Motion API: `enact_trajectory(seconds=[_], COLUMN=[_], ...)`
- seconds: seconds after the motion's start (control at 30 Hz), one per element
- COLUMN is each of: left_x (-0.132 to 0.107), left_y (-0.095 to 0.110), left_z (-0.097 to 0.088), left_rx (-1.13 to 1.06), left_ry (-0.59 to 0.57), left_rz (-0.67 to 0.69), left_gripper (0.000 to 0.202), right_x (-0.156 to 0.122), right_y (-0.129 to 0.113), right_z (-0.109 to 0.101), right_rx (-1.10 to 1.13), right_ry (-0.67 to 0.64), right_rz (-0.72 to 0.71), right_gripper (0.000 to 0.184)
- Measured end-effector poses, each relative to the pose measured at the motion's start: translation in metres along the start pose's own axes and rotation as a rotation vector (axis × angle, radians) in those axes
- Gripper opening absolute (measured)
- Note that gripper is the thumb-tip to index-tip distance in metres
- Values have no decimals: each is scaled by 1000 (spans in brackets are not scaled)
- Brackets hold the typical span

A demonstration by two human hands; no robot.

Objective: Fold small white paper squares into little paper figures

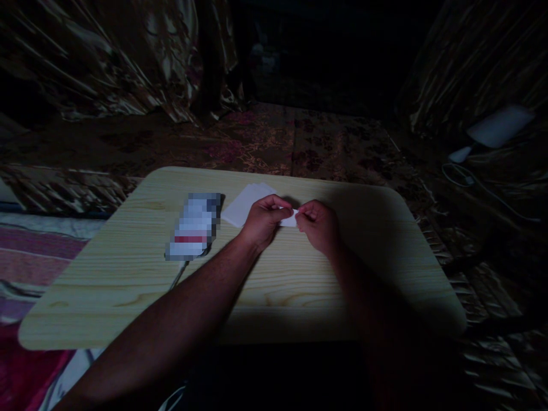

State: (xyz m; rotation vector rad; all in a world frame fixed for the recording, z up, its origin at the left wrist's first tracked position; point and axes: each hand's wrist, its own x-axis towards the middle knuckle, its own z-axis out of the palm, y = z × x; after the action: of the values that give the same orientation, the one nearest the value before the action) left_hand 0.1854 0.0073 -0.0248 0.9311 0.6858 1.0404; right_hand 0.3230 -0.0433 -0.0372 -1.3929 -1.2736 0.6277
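Both hands meet over the middle of a light wooden table [128, 274]. My left hand [263, 220] and my right hand [319, 225] each pinch an end of a small white piece of paper [289, 218], fingers curled tight on it. Just behind my left hand a small stack of white paper sheets [244, 205] lies flat on the table.
A blurred-out flat object [194, 226] lies left of the hands, with a thin cable [177, 277] running from it toward the near edge. Dark patterned fabric surrounds the table. At the right lie a white device [499, 127] and its white cord [460, 174].
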Motion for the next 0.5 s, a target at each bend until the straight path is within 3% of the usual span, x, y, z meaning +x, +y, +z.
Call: enact_trajectory(seconds=[0.5], left_x=[1], left_y=[-3], left_z=[-1], left_rx=[28], left_ry=[-7], left_rz=[18], left_gripper=[22], right_x=[-2], right_y=[0], right_z=[1], right_rx=[-50], right_ry=[35], right_rz=[-8], right_gripper=[8])
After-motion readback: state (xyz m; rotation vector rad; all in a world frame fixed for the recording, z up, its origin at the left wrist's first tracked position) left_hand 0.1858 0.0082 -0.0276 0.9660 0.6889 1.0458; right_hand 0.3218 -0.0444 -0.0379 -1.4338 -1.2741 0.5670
